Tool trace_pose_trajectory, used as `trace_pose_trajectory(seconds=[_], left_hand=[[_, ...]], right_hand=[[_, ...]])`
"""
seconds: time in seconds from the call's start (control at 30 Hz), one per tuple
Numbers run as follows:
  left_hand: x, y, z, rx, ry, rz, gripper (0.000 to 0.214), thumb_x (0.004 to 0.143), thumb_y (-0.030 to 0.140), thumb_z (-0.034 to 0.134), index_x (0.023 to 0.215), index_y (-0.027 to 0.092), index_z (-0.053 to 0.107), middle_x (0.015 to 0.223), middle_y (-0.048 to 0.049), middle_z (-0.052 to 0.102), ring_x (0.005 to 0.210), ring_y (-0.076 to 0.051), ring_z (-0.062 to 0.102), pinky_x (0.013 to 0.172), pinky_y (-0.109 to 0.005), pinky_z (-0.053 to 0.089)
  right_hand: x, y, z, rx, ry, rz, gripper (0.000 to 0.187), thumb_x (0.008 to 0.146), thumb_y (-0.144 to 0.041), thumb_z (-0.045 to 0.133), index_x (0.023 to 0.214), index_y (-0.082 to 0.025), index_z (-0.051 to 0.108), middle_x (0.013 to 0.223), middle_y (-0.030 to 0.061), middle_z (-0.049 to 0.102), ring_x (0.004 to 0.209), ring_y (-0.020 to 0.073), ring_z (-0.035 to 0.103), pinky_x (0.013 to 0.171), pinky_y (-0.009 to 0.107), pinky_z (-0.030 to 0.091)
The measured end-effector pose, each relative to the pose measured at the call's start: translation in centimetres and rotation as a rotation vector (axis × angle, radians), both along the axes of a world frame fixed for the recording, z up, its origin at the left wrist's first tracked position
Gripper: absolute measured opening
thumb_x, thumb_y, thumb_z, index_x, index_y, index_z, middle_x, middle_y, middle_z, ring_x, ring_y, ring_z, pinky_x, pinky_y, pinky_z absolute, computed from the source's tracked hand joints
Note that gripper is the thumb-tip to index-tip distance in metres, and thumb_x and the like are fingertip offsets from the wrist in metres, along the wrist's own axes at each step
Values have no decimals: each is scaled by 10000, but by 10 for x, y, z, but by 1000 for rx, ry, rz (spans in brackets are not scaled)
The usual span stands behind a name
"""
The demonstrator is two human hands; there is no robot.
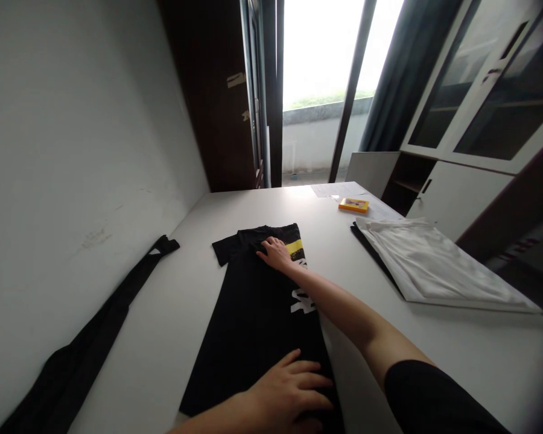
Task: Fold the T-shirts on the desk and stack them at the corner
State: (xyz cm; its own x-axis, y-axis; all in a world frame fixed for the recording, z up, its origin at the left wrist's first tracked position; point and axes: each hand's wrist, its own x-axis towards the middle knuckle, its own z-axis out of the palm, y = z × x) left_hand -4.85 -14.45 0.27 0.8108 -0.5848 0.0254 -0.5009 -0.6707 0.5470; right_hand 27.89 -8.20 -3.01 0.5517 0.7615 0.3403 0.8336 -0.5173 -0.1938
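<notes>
A black T-shirt (248, 307) with yellow and white print lies folded lengthwise on the white table (434, 355), collar end away from me. My right hand (276, 253) reaches far forward and rests flat, fingers stretched, on the shirt's upper part near the collar and the yellow stripe. My left hand (289, 392) lies flat with fingers spread on the shirt's near hem. Neither hand holds anything.
A long black garment (95, 337) lies along the wall at the left. A stack of white and dark folded clothes (434, 265) sits at the right. A small orange box (353, 205) and papers (335, 190) lie at the far edge, before a window and cabinets.
</notes>
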Motion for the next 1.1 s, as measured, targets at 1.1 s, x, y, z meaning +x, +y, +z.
trace_pose_trajectory(seconds=[1.1], left_hand=[[-8, 0, 26, 39, -19, -37, 674, 969, 552, 601, 1545, 269, 397, 1650, -67, 375, 1550, -297, 276, 1283, -564, 109]], right_hand=[[40, -34, -19, -204, 210, -72, 682, 1015, -672, 374, 1597, -317, 403, 1705, 46, 244, 1574, 307, 153, 1259, 496, 118]])
